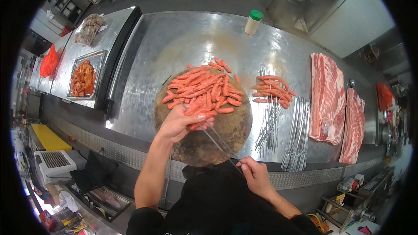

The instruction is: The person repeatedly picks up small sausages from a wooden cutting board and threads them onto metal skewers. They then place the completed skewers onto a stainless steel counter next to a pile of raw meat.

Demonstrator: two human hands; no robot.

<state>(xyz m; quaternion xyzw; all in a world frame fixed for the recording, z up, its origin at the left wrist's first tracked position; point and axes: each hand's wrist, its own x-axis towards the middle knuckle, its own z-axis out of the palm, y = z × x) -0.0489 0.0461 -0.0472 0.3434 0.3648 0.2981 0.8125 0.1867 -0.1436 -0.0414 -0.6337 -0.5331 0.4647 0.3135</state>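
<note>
My left hand point(178, 124) grips a few reddish-pink sausages point(199, 109) over the near part of a round wooden chopping block point(183, 151). Two thin metal skewers point(220, 145) run from these sausages toward my right hand point(256, 173). The fingers of that hand are closed around the skewers' near ends, in front of my dark clothing. One skewer tip shows beyond my left thumb. How far the skewers pass through the sausages is hidden by my left fingers. A heap of loose sausages point(202, 83) covers the far half of the block, and several lie at its far rim.
Sausages on skewers point(272, 88) lie right of the block, beside bare metal skewers point(295, 137). Two slabs of raw ribbed meat point(327, 101) rest farther right on the steel table point(137, 111). A green-capped shaker point(253, 23) stands behind. At left is a tray of marinated meat point(102, 68).
</note>
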